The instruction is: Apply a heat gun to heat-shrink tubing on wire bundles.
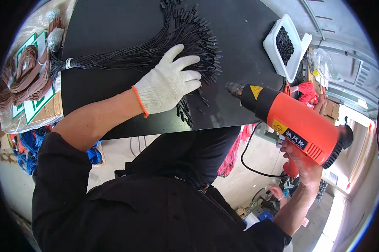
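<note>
Black cable bundle (189, 40) lying across tabletop (105, 25); gloved left hand (168, 86) over bundle, fingers (186, 62) spread; right hand (300, 161) wrapped around orange heat gun (298, 124), right of bundle, nozzle (234, 89) toward its fanned ends (210, 50); white tray (271, 46) also right of bundle.

From here I count one heat gun (300, 126), one white glove (166, 86), one black counter (114, 27), one white tub (277, 59), one bundle of black cables (126, 57); the cables and the tub's small black pieces (284, 45) are past counting.

white glare well right of the left hand (168, 82); faint sheen on the table (221, 111) below it; edges bend.
</note>
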Demonstrator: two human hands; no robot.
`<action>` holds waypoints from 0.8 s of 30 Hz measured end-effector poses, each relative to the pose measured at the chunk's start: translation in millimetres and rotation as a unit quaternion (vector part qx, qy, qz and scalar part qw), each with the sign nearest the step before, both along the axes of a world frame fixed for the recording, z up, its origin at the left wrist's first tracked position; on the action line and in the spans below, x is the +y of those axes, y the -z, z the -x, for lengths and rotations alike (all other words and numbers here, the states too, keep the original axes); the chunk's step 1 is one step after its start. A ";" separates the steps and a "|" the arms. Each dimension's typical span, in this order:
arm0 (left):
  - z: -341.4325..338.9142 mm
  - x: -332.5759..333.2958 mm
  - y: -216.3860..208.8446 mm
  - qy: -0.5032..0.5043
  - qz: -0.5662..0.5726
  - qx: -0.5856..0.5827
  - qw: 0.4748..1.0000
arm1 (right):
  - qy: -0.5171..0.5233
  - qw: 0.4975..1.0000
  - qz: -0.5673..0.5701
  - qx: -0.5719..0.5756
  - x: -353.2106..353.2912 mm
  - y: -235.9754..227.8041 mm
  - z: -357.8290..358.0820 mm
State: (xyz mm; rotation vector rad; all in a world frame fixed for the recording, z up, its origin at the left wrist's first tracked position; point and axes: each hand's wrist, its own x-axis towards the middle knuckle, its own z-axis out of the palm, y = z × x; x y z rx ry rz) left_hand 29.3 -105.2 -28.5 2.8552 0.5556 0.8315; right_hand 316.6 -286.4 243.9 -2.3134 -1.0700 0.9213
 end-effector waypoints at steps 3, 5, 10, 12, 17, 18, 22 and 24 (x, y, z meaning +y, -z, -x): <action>-0.5 1.0 -3.9 0.024 0.005 0.007 1.000 | 0.017 1.000 0.004 -0.005 1.6 0.3 4.6; 0.8 3.0 -6.2 0.043 0.018 0.014 0.999 | 0.030 1.000 0.002 -0.007 1.7 2.2 4.1; 3.2 4.2 -4.4 0.093 0.071 -0.010 0.993 | -0.035 0.999 -0.032 -0.020 6.5 5.7 3.0; 0.0 5.6 -6.2 0.047 0.061 -0.043 0.996 | -0.044 0.998 -0.033 -0.026 11.9 6.5 4.9; -4.2 3.5 -7.2 -0.054 0.055 -0.092 0.993 | -0.054 0.998 -0.018 0.024 10.7 10.8 -16.3; -2.6 2.8 -6.8 -0.037 0.056 -0.066 0.996 | -0.052 0.998 -0.023 0.022 12.4 9.9 -12.4; -0.1 2.5 -2.6 -0.021 0.060 -0.045 0.997 | -0.044 0.998 -0.041 0.011 17.8 4.6 5.3; -0.6 3.5 -4.1 -0.020 0.058 -0.055 0.997 | -0.041 0.998 -0.043 0.003 15.7 3.7 3.7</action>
